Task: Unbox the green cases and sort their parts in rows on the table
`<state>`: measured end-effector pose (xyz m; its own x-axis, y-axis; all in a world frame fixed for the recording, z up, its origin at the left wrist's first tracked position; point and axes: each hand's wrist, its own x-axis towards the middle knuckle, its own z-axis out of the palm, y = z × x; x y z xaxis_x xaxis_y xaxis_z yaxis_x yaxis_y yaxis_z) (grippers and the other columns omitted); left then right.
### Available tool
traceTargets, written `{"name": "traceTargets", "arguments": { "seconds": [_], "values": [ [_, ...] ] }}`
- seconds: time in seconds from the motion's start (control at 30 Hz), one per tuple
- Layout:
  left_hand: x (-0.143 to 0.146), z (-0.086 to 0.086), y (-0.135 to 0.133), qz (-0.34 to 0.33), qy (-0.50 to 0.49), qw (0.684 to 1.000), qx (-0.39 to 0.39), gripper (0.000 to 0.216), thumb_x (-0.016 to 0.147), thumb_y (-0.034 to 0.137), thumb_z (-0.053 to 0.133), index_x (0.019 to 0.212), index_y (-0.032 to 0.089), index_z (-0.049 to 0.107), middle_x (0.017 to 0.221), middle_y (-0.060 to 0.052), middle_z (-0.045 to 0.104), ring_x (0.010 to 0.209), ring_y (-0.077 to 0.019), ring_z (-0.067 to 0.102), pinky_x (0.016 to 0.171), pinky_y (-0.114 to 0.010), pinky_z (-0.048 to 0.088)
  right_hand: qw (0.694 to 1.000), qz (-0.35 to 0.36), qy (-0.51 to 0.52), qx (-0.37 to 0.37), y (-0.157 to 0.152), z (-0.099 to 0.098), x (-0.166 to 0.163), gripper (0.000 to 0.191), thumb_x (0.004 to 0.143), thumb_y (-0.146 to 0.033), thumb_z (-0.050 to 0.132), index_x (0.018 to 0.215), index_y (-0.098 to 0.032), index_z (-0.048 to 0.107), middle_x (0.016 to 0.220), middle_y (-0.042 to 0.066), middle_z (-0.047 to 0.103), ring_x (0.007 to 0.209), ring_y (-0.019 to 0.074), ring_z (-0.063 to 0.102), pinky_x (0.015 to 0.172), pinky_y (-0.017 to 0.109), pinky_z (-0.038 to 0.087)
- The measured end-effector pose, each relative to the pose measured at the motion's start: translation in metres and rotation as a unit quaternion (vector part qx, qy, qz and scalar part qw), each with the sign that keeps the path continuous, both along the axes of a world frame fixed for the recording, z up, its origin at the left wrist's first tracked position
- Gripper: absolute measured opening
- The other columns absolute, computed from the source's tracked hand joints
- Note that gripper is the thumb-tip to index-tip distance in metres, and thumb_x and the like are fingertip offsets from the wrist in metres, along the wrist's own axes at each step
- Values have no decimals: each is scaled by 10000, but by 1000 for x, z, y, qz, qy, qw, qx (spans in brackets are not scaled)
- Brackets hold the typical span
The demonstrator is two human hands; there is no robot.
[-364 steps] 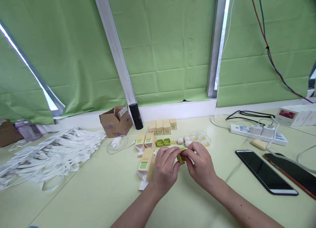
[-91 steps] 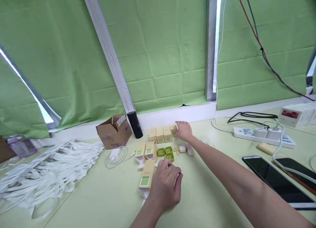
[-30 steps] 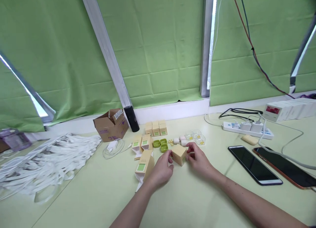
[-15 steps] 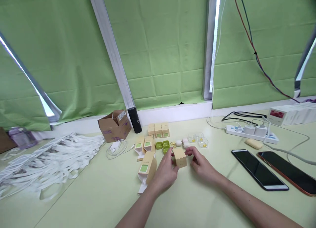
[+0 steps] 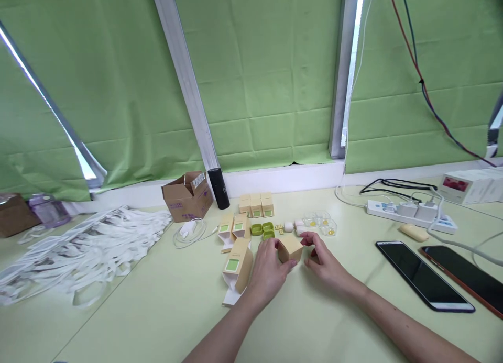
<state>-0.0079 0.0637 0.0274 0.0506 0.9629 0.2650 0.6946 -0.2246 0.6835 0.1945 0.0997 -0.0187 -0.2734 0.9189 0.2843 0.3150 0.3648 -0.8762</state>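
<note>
A small tan cardboard box is held just above the table, tilted, in front of me. My left hand is closed around its left side, thumb at the front lower edge. At the right corner, curled fingers of my right hand touch the box; their exact grip is partly hidden. To the left, a larger box with a green window lies with its white flap open, and two similar boxes are behind it. Beyond my hands are green trays, tiny yellow pieces, pinkish-white cylinders and clear containers.
Closed small boxes line the back. Further left are a brown carton, black cylinder, white charger and white straps. On the right lie two phones, a power strip and cables.
The small box has turned and tilted between my hands, showing a different face. My left thumb has shifted along its front. The view has swung slightly, moving the scene's right side further right.
</note>
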Motion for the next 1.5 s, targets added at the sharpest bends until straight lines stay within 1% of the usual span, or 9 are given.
{"name": "traceTargets", "arguments": {
  "seconds": [0.13,0.23,0.43,0.57,0.7,0.83,1.1,1.27,1.5],
  "values": [
    [-4,0,1,-7,62,986,153,436,845,203,766,1223,232,551,1234,-92,609,1175,-302,553,977,-468,488,1000,2,18,16,-10,16,-1,464,957,-393,568,1387,-298,420,1313,101,577,1245,283,564,1015,476,510],
    [-7,3,-1,-9,128,958,255,548,837,88,734,1323,224,521,1274,-113,597,1186,-311,548,987,-498,506,997,-7,4,72,-17,27,-1,443,1009,-452,523,1420,-328,412,1417,107,555,1317,294,541,1092,521,478],
    [-6,7,-7,1,208,868,451,466,906,49,656,1334,209,562,1147,-119,614,993,-241,601,812,-395,572,953,-42,-89,287,-31,43,-4,617,991,-344,586,1547,-267,328,1506,138,520,1393,334,502,1126,565,480],
    [-4,11,-9,27,205,829,519,419,896,74,698,1277,223,608,1063,-90,598,945,-214,619,763,-349,570,924,-45,-101,365,-37,59,-12,630,987,-237,551,1560,-223,288,1457,167,555,1308,327,574,1065,538,540],
    [-7,18,-10,60,214,817,532,416,889,60,697,1262,226,617,1016,-76,585,920,-205,617,754,-350,568,923,-20,-101,370,-33,71,-20,610,980,-202,539,1538,-204,295,1361,177,589,1157,308,640,976,517,594],
    [-12,18,-8,69,221,824,517,423,887,62,683,1278,205,605,1009,-86,583,908,-217,609,740,-362,558,935,-22,-66,349,-26,65,-30,594,989,-184,514,1534,-221,279,1395,179,528,1127,292,643,955,513,608],
    [-7,6,-4,48,199,882,425,425,863,112,683,1265,195,571,1024,-99,581,931,-258,586,794,-436,554,949,-41,-60,306,-27,39,-31,550,1019,-195,474,1519,-213,247,1422,198,457,1198,294,610,1012,534,594],
    [-5,0,-4,6,173,914,366,474,811,80,679,1256,190,556,1115,-118,576,1032,-290,576,855,-478,565,961,-52,-90,257,-31,37,-31,512,1025,-207,444,1489,-209,227,1356,197,481,1088,281,641,902,524,633],
    [-4,-4,-6,-20,154,926,343,490,829,66,647,1290,184,530,1181,-133,581,1093,-292,578,897,-484,570,944,-100,-114,292,-32,32,-37,444,1021,-219,407,1427,-192,229,1293,195,530,896,252,671,727,471,630]
  ]
}}
